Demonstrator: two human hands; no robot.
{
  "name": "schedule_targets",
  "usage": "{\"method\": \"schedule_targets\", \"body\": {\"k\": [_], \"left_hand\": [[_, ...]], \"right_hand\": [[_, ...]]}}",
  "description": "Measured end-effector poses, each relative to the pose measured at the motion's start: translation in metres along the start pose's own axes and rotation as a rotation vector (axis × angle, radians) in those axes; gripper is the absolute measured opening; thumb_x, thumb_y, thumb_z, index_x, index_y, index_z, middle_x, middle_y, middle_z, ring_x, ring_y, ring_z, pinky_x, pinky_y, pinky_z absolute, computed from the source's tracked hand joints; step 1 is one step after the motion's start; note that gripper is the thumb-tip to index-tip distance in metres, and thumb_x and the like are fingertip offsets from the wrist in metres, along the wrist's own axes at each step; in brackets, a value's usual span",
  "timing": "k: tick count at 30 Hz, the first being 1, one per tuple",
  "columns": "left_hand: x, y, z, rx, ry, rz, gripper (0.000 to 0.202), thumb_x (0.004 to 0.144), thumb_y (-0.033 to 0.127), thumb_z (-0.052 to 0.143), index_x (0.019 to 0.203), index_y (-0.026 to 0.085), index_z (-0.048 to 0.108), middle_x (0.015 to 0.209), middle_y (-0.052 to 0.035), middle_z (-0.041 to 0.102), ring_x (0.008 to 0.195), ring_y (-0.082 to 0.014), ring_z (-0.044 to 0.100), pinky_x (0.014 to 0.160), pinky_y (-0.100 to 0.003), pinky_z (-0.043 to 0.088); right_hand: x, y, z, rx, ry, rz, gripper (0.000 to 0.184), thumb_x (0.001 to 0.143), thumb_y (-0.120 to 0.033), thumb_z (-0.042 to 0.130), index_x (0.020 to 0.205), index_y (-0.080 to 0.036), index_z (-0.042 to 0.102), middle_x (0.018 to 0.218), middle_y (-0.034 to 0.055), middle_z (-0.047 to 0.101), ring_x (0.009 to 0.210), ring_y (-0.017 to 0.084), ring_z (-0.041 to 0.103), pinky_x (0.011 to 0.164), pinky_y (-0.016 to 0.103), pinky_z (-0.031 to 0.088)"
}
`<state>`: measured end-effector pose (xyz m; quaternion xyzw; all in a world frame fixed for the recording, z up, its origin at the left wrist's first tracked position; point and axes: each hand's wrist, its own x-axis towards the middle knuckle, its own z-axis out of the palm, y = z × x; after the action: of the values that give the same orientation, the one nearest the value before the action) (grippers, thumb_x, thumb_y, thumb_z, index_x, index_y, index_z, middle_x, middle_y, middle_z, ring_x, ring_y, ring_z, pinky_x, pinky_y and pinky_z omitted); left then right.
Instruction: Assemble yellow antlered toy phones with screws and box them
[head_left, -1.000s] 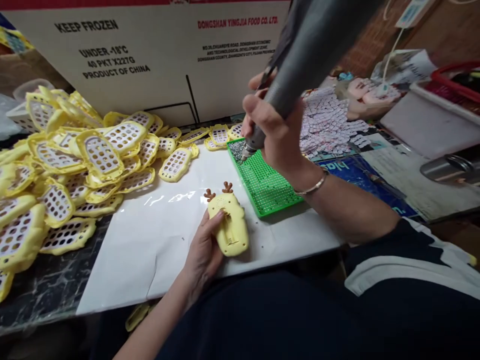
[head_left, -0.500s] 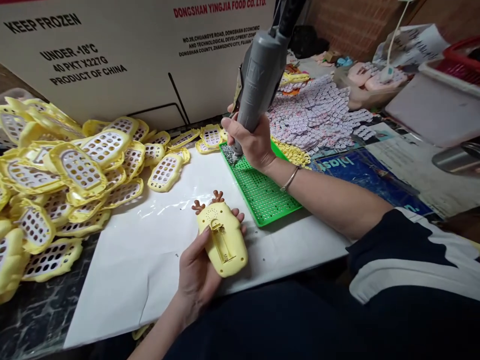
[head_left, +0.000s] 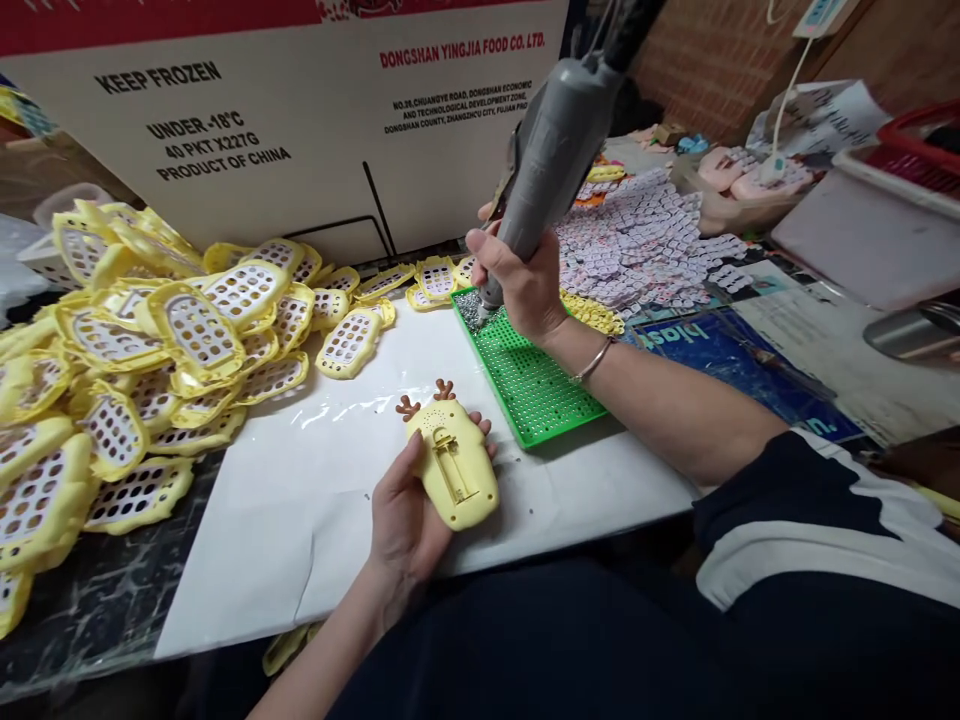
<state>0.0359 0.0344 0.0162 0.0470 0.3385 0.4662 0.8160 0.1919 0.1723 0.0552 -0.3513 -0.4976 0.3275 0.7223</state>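
My left hand (head_left: 405, 520) cradles a yellow toy phone (head_left: 454, 472) with small brown antlers, its back with the open battery slot facing up, just above the white sheet (head_left: 300, 480). My right hand (head_left: 525, 285) is wrapped round a grey electric screwdriver (head_left: 551, 160). The tool's tip rests in a heap of small screws (head_left: 472, 305) at the far corner of a green perforated tray (head_left: 532, 380).
A large pile of yellow keypad frames (head_left: 150, 340) covers the left of the table. A tall cardboard box (head_left: 300, 110) stands behind. White small parts (head_left: 645, 240) and yellow pieces (head_left: 592, 315) lie to the right, with a blue packet (head_left: 720, 350) and a grey bin (head_left: 870, 240).
My left hand turned the yellow toy so that its battery slot shows and lifted it slightly. The screwdriver stayed at the screw heap; the view shifted a little.
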Motion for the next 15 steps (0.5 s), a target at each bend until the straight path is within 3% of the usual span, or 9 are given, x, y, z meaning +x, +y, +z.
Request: {"method": "schedule_targets", "body": {"k": [5,9,12,15], "left_hand": [[0.001,0.001,0.001,-0.012,-0.014,0.059,0.034,0.091,0.035,0.043,0.104,0.013,0.065,0.098,-0.0133,0.071,0.094,-0.0267,0.068,0.088,-0.045,0.053],[0.005,0.002,-0.002,0.005,-0.017,0.122,0.034,0.092,0.037,0.042,0.109,0.016,0.063,0.093,-0.0101,0.071,0.097,-0.0258,0.067,0.091,-0.047,0.051],[0.008,0.002,-0.007,0.024,-0.033,0.183,0.03,0.09,0.037,0.046,0.106,0.018,0.064,0.092,-0.0081,0.071,0.103,-0.0259,0.064,0.092,-0.044,0.051],[0.009,0.001,-0.01,0.026,-0.04,0.224,0.027,0.089,0.037,0.049,0.099,0.018,0.065,0.092,-0.0074,0.072,0.108,-0.0264,0.063,0.092,-0.042,0.05]], "right_hand": [[-0.027,-0.047,0.012,0.18,-0.047,-0.056,0.029,0.064,-0.041,0.078,0.074,-0.027,0.055,0.056,-0.0074,0.045,0.042,0.008,0.044,0.041,0.025,0.04],[-0.064,-0.085,0.02,0.154,-0.188,0.076,0.03,0.063,-0.043,0.077,0.076,-0.028,0.055,0.06,-0.0061,0.051,0.041,0.01,0.046,0.039,0.028,0.041],[-0.086,-0.098,0.019,0.135,-0.294,0.167,0.031,0.062,-0.044,0.079,0.079,-0.03,0.057,0.056,-0.0065,0.052,0.04,0.011,0.048,0.04,0.029,0.042],[-0.098,-0.1,0.016,0.11,-0.318,0.184,0.033,0.064,-0.045,0.078,0.082,-0.028,0.057,0.051,-0.0078,0.05,0.041,0.011,0.049,0.044,0.028,0.042]]}}
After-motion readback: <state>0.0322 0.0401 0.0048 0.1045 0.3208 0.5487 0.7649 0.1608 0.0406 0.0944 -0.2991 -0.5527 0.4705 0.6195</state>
